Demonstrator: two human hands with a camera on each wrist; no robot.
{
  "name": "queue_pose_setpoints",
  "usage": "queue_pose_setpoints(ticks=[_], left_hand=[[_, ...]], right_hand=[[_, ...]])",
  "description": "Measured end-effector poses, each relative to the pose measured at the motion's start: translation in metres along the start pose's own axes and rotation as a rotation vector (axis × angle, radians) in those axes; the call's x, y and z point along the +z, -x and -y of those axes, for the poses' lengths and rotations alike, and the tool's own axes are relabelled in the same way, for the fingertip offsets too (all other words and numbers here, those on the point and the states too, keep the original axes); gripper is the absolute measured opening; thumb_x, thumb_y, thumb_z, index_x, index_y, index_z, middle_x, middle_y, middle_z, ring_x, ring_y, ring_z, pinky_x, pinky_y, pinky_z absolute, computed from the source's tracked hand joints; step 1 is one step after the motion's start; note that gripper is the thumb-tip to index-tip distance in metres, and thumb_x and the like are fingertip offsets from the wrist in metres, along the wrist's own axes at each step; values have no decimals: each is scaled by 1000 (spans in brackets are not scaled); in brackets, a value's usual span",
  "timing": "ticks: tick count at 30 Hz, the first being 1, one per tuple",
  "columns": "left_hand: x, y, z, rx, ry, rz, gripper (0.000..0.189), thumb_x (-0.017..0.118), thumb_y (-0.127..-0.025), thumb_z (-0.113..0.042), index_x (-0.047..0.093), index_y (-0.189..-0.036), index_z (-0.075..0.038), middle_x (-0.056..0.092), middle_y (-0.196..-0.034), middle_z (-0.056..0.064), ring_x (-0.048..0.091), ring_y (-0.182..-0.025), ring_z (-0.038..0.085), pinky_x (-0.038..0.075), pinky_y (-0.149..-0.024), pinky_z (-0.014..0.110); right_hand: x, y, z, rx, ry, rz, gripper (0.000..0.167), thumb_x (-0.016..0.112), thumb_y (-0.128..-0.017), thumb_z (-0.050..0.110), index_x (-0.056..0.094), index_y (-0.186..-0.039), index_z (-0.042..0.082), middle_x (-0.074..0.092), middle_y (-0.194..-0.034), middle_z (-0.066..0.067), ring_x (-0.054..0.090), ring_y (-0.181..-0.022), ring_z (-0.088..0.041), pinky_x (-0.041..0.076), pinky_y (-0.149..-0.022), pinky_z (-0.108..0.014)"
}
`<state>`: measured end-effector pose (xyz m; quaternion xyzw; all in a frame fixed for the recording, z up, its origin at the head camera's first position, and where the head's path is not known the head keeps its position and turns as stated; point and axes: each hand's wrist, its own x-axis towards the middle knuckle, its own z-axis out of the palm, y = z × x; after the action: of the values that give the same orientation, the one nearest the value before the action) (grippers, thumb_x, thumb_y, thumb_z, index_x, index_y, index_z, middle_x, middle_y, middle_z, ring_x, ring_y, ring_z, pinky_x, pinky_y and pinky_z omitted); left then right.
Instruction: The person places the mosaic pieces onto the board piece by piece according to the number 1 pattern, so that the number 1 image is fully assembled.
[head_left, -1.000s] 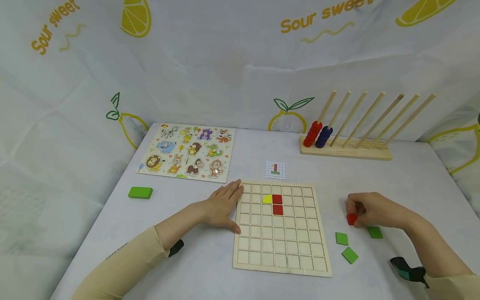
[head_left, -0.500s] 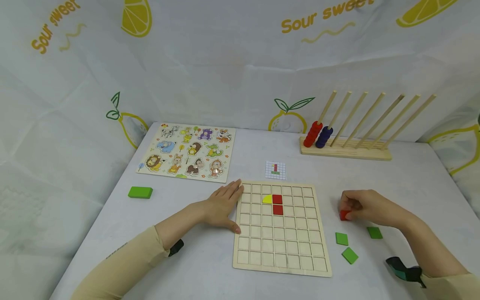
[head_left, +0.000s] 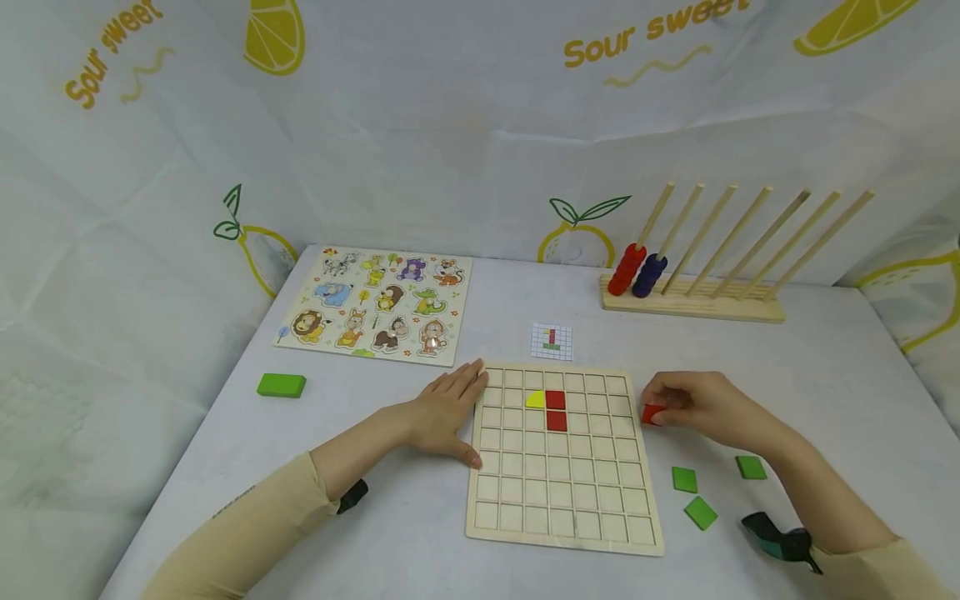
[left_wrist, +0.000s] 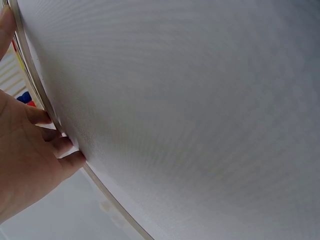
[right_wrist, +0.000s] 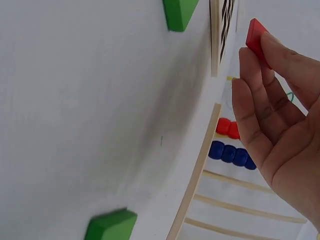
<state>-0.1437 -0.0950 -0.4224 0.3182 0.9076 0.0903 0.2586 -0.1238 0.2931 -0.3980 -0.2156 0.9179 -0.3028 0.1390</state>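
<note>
My right hand [head_left: 701, 408] pinches a red square tile [right_wrist: 256, 39] between thumb and fingers, close to the right edge of the wooden grid board [head_left: 525, 479]. In the right wrist view the tile stands tilted at the fingertips, raised off the table. My left hand [head_left: 442, 417] lies with spread, straight fingers against the board's left edge; in the left wrist view its fingertips touch that edge. A yellow quarter-round tile [head_left: 536, 399] sits in the grid beside one red tile [head_left: 555, 400], with another red tile [head_left: 557, 421] directly below.
Several green tiles [head_left: 684, 479] lie right of the board. A small printed pattern card [head_left: 552, 342] lies behind it. At back right stands a bead rack [head_left: 690, 307] with upright rods. An animal puzzle board [head_left: 375, 304] and a green block [head_left: 281, 385] are on the left.
My right hand has carried the red tile leftward and away from me, from near the green tiles to the board's right edge. The left hand has stayed still.
</note>
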Motion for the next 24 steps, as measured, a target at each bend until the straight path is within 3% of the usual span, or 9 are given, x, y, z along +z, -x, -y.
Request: queue_pose_setpoints(ticks=[7, 18, 24], left_hand=[[1, 0, 1, 1, -2, 1, 123, 73, -76, -63, 4, -159, -5, -9, -169, 12, -3, -158, 30, 8, -128, 50], [1, -1, 1, -4, -8, 0, 124, 73, -76, -64, 4, -159, -5, -9, -169, 12, -3, -158, 30, 8, -128, 50], [1, -1, 1, -9, -10, 3, 124, 73, -76, -65, 3, -160, -6, -9, -169, 12, -3, -158, 30, 9, -128, 50]], right_hand=[[9, -9, 18, -3, -55, 22, 17, 76, -84, 12, 70, -99, 18, 72, -99, 6, 64, -87, 2, 56, -77, -18], [28, -28, 36, -92, -105, 33, 20, 72, -87, 5, 72, -104, 15, 73, -100, 2, 62, -82, 0, 56, -72, -20], [34, -38, 46, -116, -136, 71, 18, 71, -88, 7, 72, -104, 14, 74, -102, 0, 64, -87, -1, 57, -77, -19]])
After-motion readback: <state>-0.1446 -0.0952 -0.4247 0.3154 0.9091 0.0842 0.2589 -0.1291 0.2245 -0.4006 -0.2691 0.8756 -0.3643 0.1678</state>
